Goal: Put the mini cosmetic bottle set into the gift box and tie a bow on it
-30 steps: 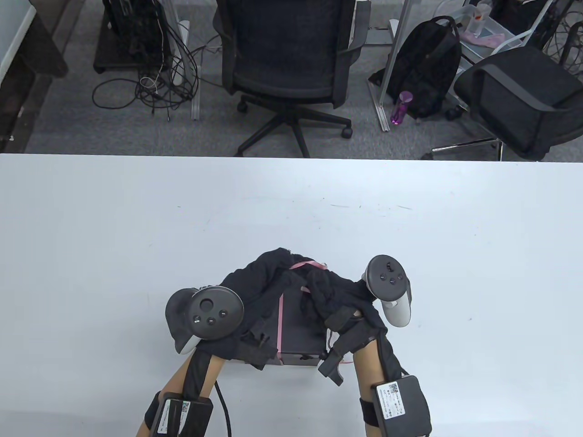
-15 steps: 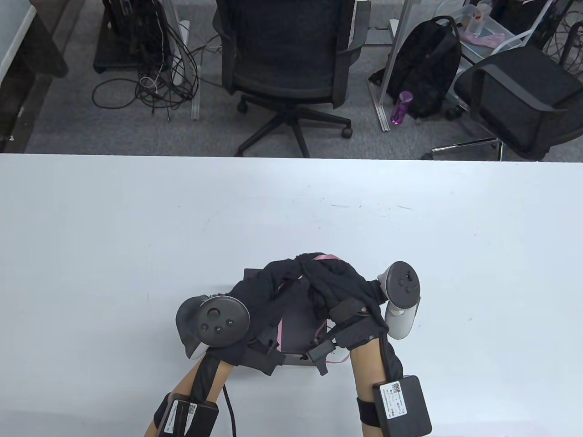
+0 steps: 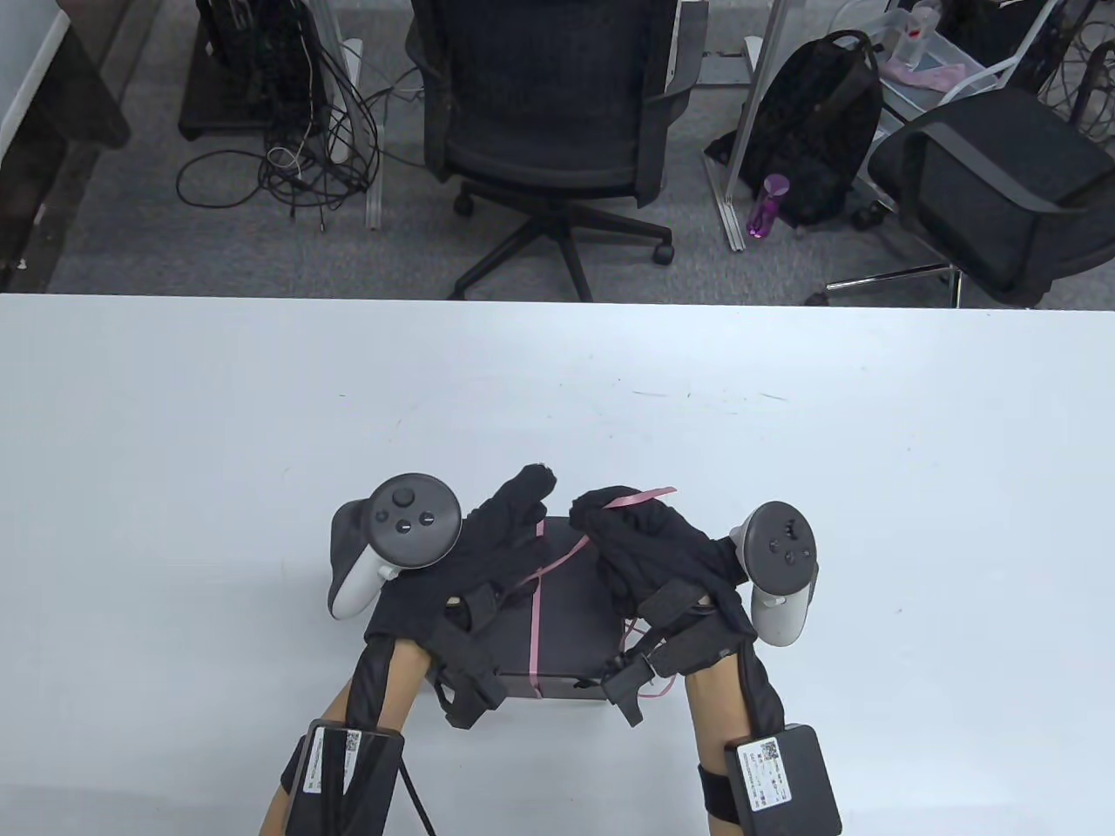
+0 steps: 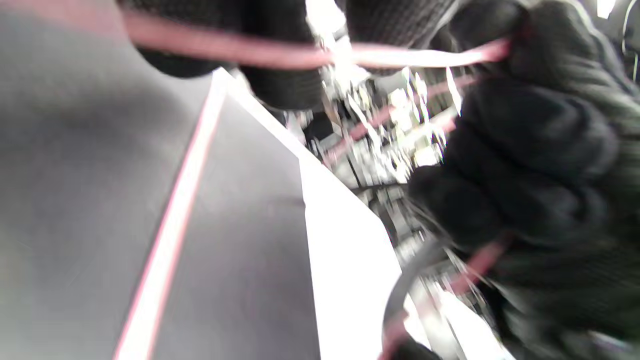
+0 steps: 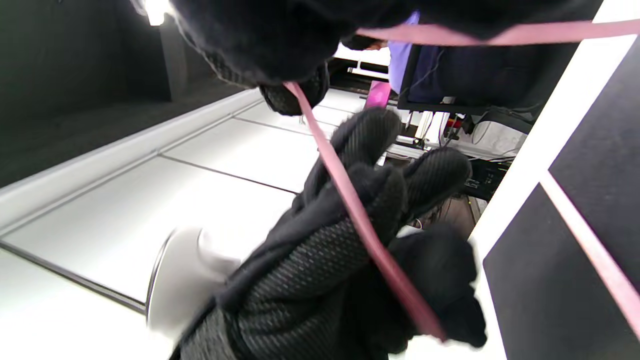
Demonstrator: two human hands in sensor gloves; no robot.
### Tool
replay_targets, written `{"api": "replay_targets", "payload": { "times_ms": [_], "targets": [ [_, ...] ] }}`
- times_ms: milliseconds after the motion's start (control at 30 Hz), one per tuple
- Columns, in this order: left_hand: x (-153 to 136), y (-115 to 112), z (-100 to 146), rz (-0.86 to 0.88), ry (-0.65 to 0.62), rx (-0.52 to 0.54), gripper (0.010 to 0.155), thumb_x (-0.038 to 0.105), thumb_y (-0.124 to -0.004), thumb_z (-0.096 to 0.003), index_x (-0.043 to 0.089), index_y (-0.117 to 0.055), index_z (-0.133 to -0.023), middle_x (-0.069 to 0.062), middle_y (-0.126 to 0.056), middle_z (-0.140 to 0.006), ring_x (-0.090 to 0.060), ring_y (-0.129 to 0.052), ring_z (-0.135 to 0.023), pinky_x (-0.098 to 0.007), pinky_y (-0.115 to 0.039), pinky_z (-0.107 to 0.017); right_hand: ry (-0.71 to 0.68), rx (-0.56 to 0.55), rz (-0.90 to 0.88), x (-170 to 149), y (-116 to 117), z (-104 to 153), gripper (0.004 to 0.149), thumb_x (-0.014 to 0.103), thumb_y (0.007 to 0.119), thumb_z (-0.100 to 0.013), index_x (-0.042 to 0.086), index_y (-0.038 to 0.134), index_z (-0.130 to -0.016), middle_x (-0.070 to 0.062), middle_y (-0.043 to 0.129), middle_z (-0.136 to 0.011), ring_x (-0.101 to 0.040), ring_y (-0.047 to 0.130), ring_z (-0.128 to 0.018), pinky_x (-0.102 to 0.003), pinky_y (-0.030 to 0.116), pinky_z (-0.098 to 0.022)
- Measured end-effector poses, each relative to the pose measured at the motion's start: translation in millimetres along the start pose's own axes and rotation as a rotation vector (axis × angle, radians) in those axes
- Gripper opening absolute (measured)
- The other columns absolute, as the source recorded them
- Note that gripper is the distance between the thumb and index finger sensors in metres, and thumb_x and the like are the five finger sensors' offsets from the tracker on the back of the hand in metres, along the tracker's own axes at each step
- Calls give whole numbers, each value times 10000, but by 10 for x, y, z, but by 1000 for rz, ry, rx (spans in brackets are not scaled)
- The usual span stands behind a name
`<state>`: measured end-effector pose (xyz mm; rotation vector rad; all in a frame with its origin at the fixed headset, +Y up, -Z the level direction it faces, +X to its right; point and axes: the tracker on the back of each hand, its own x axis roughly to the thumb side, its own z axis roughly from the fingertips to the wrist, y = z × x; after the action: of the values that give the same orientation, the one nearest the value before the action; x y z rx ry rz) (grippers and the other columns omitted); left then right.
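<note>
I see the box closed near the surface's near edge, long axis running near to far, ribbon along it. My right hand pinches a ribbon end, pulling taut for the knot; my left hand lies flat, steadying the lid.

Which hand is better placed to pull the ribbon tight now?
Right hand: its fingers pinch the pink ribbon end over the box. The left hand lies flatter.
</note>
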<state>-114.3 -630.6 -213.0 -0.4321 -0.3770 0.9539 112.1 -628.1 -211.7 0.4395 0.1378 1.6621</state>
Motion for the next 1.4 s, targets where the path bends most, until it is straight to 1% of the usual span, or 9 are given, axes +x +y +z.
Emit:
{"api": "replay_targets", "payload": {
  "times_ms": [100,233,367,433,533,733,1033,1267,1400],
  "targets": [
    [69,-52,-130,-78,-9,-21,841,373,-791,-570,277,-259,-1215,-331,-279,-1200,-457,-679,-1033,-629,-698,-692,-15,55,-4,49,55,16,395,273,706,-598,49,778,-915,27,890,-324,-39,810,-80,-267,835,-110],
    [118,-133,-265,-184,8,-69,805,411,-780,-558,350,-307,-1207,-334,-216,-1197,-532,-494,-1077,-681,-615,-731,-24,74,29,112,80,23,395,268,708,-598,51,771,-922,27,893,-323,-38,811,-79,-266,835,-108],
    [127,-195,-299,-188,-23,-26,570,436,-690,-582,428,-542,-1132,-283,-227,-1211,-541,-414,-1076,-690,-554,-749,-26,73,39,136,68,26,398,268,709,-597,43,771,-920,27,895,-324,-38,813,-80,-266,836,-108],
    [114,-185,-243,-224,-45,88,462,438,-553,-606,392,-626,-1060,-236,-277,-1221,-510,-407,-1080,-682,-526,-758,-32,51,29,128,43,36,396,272,705,-598,51,769,-920,31,895,-328,-34,814,-82,-262,837,-109],
    [106,-122,-112,-259,-130,361,449,414,-540,-599,262,-690,-994,-211,-437,-1189,-487,-529,-1043,-671,-595,-718,-26,-22,19,89,-11,43,398,271,701,-599,56,759,-929,31,898,-333,-34,816,-83,-260,837,-107],
    [183,-59,181,-383,-272,490,445,427,-512,-600,210,-717,-930,-151,-482,-1160,-469,-514,-1037,-677,-566,-725,-6,-115,38,-24,-73,29,399,270,697,-598,62,747,-935,29,904,-335,-33,817,-78,-256,837,-100],
    [303,-202,505,-523,-397,440,438,489,-558,-595,257,-779,-893,-157,-475,-1169,-482,-488,-1049,-689,-559,-727,16,-154,153,-63,-53,36,393,280,712,-583,58,777,-901,38,946,-372,-19,834,-73,-238,840,-91],
    [241,-302,598,-498,-407,304,439,524,-601,-581,306,-804,-903,-172,-473,-1191,-496,-472,-1065,-706,-548,-731,23,-176,180,-111,-110,77,392,265,752,-556,45,805,-876,-82,989,-637,-14,840,-77,-229,842,-94],
    [129,-217,582,-507,-367,285,668,688,-459,-507,330,-780,-972,-150,-508,-1211,-484,-483,-1096,-725,-536,-734,7,-199,198,-103,-162,97,388,260,816,-534,33,832,-848,-96,1000,-616,-5,843,-71,-216,845,-86]
  ]
}}
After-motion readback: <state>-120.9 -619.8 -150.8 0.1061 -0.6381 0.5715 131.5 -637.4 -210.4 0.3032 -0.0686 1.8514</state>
